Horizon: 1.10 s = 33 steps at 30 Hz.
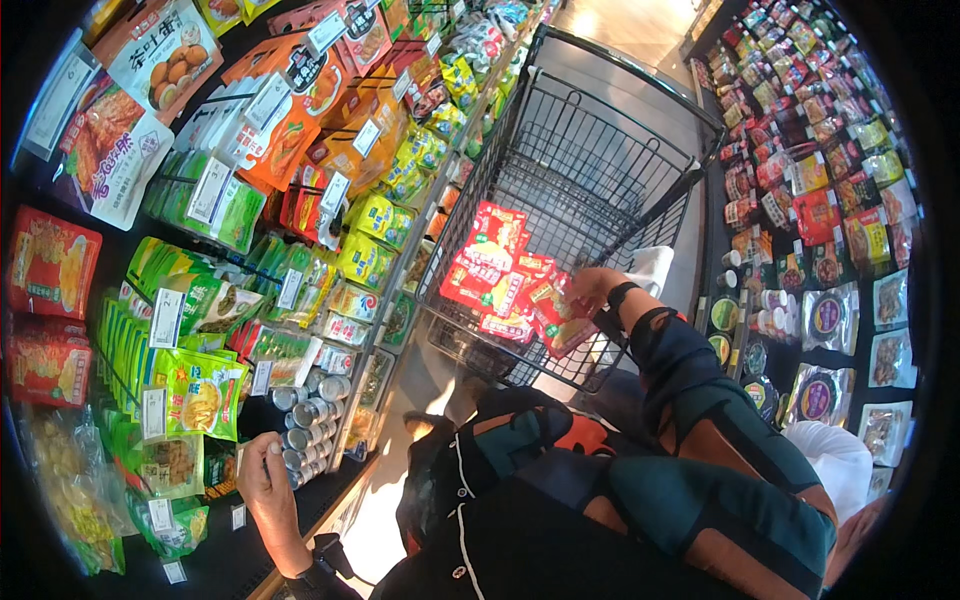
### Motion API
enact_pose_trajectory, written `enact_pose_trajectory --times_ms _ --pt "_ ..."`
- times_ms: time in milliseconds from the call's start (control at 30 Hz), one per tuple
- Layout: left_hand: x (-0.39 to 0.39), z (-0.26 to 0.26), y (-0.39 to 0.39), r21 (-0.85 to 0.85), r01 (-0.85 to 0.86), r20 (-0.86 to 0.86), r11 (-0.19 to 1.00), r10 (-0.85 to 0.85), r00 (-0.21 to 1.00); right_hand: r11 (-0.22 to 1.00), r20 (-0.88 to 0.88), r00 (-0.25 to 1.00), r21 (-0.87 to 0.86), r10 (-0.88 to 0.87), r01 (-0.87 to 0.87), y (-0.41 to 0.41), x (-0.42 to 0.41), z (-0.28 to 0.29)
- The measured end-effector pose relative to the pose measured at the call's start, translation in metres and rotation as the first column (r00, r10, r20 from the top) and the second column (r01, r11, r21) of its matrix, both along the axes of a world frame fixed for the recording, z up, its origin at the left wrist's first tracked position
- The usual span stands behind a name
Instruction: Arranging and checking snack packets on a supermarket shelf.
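My right hand (594,288) reaches into a black wire shopping cart (480,157). Its fingers are on a red food packet (559,319) near the cart's close end. More red packets (491,262) lie overlapping to the left of it, on the cart's wire bottom. My left hand (264,472) is beside the left shelf, fingers curled, next to several small cans (311,412) lying in a stack. Whether anything is inside those curled fingers I cannot see. Just above it hangs a green and yellow packet (199,394) with a price tag.
Hanging food packets fill the left shelf, among them orange packets (281,142) and small yellow packets (367,259). On the right, another shelf holds packaged foods (817,210) and round-labelled packs (829,315). The tiled aisle floor (600,26) runs past the cart. Someone's white sleeve (832,457) shows at lower right.
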<state>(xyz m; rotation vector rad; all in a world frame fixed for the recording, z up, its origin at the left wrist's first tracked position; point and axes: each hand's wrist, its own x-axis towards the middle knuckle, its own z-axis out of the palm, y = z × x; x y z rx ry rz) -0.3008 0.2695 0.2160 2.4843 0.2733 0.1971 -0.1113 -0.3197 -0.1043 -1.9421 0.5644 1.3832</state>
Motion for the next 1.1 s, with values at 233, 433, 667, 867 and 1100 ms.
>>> enact_pose_trajectory --times_ms 233,433,667,867,1100 --pt "-0.004 0.007 -0.008 0.032 0.004 -0.062 0.999 -0.002 0.998 0.986 0.226 0.973 -0.150 -0.043 0.079 0.040 -0.017 0.063" --pt "-0.006 -0.011 -0.002 -0.037 0.022 -0.035 0.999 -0.024 0.999 0.986 0.253 0.967 -0.159 -0.018 0.060 0.014 -0.014 0.017" --pt "-0.001 -0.010 -0.009 -0.025 0.044 -0.015 0.999 -0.044 0.999 0.993 0.284 0.959 -0.112 -0.009 0.043 0.024 -0.009 0.036" --pt "0.004 -0.014 -0.008 -0.051 0.083 -0.016 0.995 -0.084 0.996 0.120 0.353 -0.262 -0.771 0.898 -0.626 -0.049 0.022 -0.009" --pt "0.000 0.002 0.003 -0.018 0.132 0.106 0.991 -0.129 0.986 0.846 0.653 0.659 0.532 -0.372 -0.050 0.033 0.028 0.212"
